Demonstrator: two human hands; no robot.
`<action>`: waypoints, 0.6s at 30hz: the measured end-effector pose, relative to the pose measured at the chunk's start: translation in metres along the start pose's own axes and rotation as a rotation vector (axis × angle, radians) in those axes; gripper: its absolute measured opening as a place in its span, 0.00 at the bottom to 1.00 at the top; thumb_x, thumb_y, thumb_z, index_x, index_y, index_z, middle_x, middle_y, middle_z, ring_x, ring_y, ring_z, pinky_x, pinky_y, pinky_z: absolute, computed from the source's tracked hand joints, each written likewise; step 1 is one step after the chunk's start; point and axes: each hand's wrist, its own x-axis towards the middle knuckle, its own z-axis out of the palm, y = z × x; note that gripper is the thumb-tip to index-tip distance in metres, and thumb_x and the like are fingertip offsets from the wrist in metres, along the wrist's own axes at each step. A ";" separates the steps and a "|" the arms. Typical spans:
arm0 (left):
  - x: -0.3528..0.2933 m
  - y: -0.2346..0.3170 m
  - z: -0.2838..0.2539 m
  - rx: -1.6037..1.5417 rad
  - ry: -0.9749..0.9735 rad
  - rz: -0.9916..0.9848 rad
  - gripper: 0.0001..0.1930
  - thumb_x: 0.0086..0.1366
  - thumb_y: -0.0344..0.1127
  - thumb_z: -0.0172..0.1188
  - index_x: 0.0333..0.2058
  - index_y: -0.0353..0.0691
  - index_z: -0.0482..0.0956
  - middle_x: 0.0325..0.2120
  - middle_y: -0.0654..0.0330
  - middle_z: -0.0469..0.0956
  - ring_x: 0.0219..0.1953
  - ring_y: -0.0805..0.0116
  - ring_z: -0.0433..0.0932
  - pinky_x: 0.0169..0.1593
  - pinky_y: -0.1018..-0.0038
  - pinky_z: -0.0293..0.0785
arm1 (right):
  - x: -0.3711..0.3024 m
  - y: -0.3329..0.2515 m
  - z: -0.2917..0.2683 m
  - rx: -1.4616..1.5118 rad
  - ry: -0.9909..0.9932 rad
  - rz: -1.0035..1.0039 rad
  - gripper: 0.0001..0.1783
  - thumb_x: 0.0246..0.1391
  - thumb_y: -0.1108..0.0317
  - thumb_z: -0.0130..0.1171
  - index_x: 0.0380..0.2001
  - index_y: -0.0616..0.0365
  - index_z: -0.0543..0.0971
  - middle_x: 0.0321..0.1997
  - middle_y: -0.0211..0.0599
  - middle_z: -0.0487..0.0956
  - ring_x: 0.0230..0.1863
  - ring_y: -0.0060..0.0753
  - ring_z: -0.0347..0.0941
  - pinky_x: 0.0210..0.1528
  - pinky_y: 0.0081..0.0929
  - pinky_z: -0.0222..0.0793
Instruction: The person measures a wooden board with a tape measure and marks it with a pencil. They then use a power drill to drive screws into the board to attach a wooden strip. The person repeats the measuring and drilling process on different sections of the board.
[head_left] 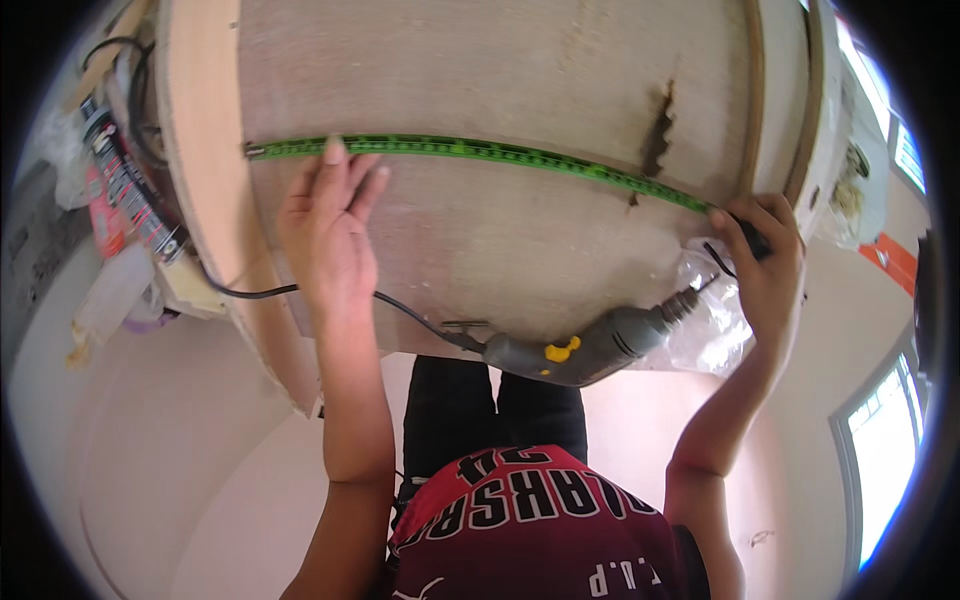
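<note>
A tape measure's green blade is drawn out across the plywood panel, from a pale wooden strip at the left to its dark case at the right. My right hand is closed around that case, which the fingers mostly hide. Near the blade's left end, my left hand has its fingers stretched out. One fingertip touches the blade there; the hand does not wrap around it. Below the blade a grey electric drill lies on its side at the panel's near edge, bit toward my right hand.
The drill's black cord runs left, passing by my left wrist. A clear plastic bag lies under the drill bit. At far left are a sealant tube and loose bags. A jagged dark hole marks the panel.
</note>
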 end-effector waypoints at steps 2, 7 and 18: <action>0.040 0.010 -0.015 0.015 -0.035 0.009 0.13 0.72 0.34 0.65 0.48 0.30 0.79 0.40 0.57 0.82 0.45 0.63 0.86 0.47 0.70 0.87 | 0.006 -0.037 0.017 -0.019 0.023 0.084 0.14 0.54 0.62 0.73 0.36 0.64 0.87 0.36 0.38 0.77 0.36 0.36 0.76 0.42 0.31 0.70; 0.036 0.017 -0.010 0.132 -0.009 0.067 0.16 0.72 0.34 0.65 0.51 0.27 0.77 0.43 0.56 0.81 0.48 0.64 0.84 0.51 0.72 0.84 | -0.002 -0.038 0.023 -0.079 0.087 0.069 0.15 0.53 0.60 0.73 0.36 0.62 0.88 0.34 0.37 0.76 0.35 0.37 0.75 0.41 0.33 0.70; 0.045 0.008 -0.022 0.124 -0.057 0.136 0.14 0.72 0.34 0.65 0.48 0.29 0.78 0.41 0.58 0.81 0.44 0.66 0.84 0.52 0.72 0.81 | -0.008 -0.035 0.034 -0.042 0.125 0.064 0.15 0.53 0.61 0.74 0.37 0.62 0.88 0.33 0.37 0.77 0.33 0.34 0.75 0.39 0.32 0.70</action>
